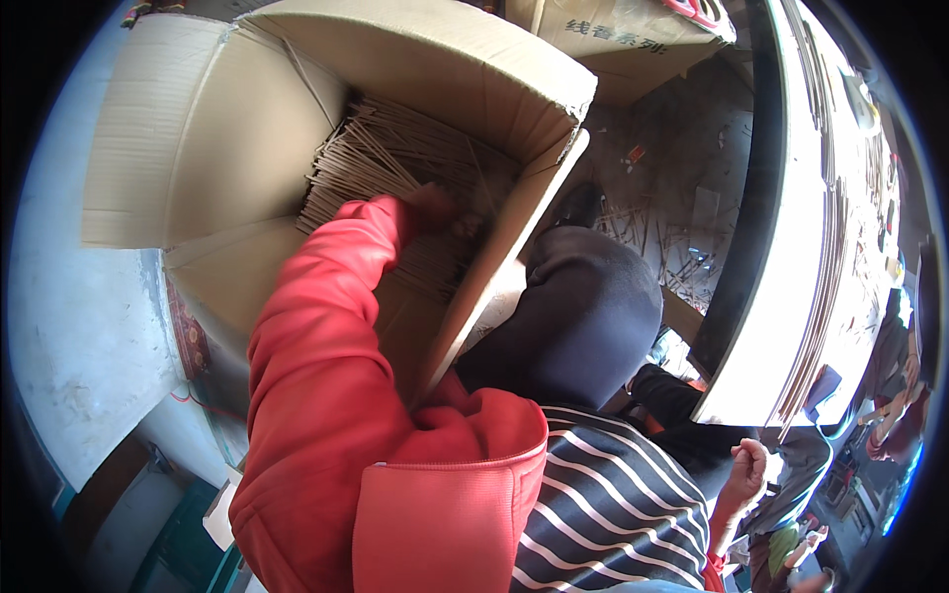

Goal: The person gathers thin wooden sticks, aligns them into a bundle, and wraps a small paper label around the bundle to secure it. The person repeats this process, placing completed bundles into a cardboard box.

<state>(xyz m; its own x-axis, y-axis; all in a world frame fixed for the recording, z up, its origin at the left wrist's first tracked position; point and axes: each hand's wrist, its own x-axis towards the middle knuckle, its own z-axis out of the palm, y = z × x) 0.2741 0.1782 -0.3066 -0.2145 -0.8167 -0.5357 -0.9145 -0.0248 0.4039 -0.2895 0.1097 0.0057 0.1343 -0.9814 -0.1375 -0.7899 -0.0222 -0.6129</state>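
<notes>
A deep open cardboard box [395, 30] stands before me, with a layer of thin brown incense sticks [371, 158] at its bottom. Down inside it, my left hand [435, 208], at the end of a red sleeve, reaches to the sticks near the box's right wall. Shadow hides its fingers, so I cannot make out their grip. At the lower right, my right hand [748, 474] is raised beside my striped shirt, its fingers curled in and nothing visible in them.
A table [781, 326] on the right bears long rows of brown sticks [828, 247]. Loose sticks [643, 232] litter the floor by my bent knee. Another carton [613, 40] stands behind the box. Other people's hands [806, 549] show at the far right.
</notes>
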